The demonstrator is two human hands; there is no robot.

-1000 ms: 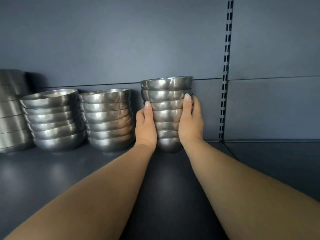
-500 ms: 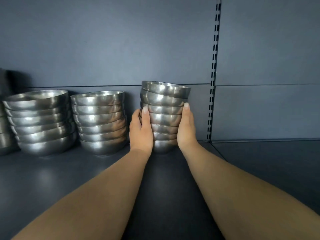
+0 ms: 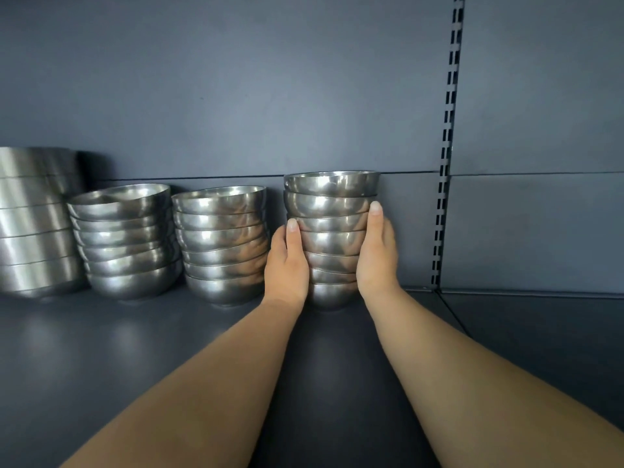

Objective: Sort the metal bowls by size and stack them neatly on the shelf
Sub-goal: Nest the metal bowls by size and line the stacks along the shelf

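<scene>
**Small stack steadied from both sides**

Left hand (image 3: pixel 287 265) and right hand (image 3: pixel 378 255) clasp the small stack (image 3: pixel 329 238) standing on the shelf (image 3: pixel 135 349), likely squaring it. Beyond, the medium stack (image 3: pixel 223 244) just beside keeps the size order.

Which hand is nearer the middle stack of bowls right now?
Left. The left hand grips the small bowl stack on the side facing the middle stack, just beside it. The right hand grips the far side.
</scene>
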